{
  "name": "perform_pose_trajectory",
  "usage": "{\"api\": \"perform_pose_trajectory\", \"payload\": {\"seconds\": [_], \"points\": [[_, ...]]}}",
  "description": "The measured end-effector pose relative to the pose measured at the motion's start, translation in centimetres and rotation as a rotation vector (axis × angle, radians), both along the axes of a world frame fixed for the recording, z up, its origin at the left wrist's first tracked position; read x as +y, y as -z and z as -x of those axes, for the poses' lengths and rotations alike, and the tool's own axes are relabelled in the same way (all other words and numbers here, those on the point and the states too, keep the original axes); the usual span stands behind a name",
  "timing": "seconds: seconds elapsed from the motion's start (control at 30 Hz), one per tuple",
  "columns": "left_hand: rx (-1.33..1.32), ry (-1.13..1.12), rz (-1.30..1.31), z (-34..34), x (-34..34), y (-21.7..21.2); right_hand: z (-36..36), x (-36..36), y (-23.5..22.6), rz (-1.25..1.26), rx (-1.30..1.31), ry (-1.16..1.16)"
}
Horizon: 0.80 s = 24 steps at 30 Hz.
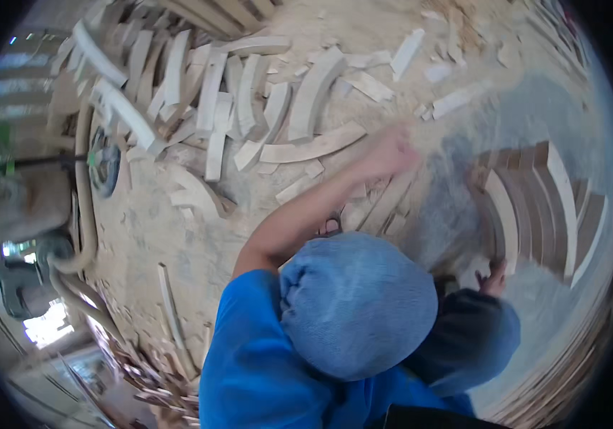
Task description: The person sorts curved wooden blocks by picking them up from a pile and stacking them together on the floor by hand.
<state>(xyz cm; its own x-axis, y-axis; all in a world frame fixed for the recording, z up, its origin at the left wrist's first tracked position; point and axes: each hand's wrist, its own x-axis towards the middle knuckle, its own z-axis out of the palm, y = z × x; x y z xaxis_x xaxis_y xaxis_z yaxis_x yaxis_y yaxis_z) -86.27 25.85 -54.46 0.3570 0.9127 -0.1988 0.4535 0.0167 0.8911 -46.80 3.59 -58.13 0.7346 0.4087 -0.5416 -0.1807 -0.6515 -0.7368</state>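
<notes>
My left hand (397,151) reaches across in front of my knees, above the dusty floor near scattered wooden offcuts. Motion smears it, so its fingers and anything in them cannot be made out. Lower right, my right hand (493,279) is at the near end of a curved wooden piece (504,218), its fingers closed against that end. This piece stands on edge at the left side of a stack of curved wooden pieces (546,207). My right knee partly hides that arm. A long curved wooden piece (313,146) lies flat just left of my left hand.
Many pale curved wooden pieces (213,132) lie heaped at the far left. Around a wheel (105,161) and hoses (85,186) stands machinery at the left edge. Thin wood strips (170,307) lie lower left. My denim-covered knee (356,307) fills the lower middle.
</notes>
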Motion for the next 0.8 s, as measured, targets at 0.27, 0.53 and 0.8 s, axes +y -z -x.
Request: {"api": "perform_pose_trajectory", "payload": {"seconds": [0.27,0.53,0.8], "points": [[-0.21,-0.219,0.095,6.2,0.6,1.1,5.1,4.4,-1.5,-0.034,-0.062,0.018],[-0.337,0.405,-0.048,-12.7,0.5,4.0,4.1,2.9,-3.0,-0.156,0.129,0.103],[-0.466,0.208,0.049,-16.2,-2.0,4.6,4.5,2.8,-3.5,-0.141,0.005,0.079]]}}
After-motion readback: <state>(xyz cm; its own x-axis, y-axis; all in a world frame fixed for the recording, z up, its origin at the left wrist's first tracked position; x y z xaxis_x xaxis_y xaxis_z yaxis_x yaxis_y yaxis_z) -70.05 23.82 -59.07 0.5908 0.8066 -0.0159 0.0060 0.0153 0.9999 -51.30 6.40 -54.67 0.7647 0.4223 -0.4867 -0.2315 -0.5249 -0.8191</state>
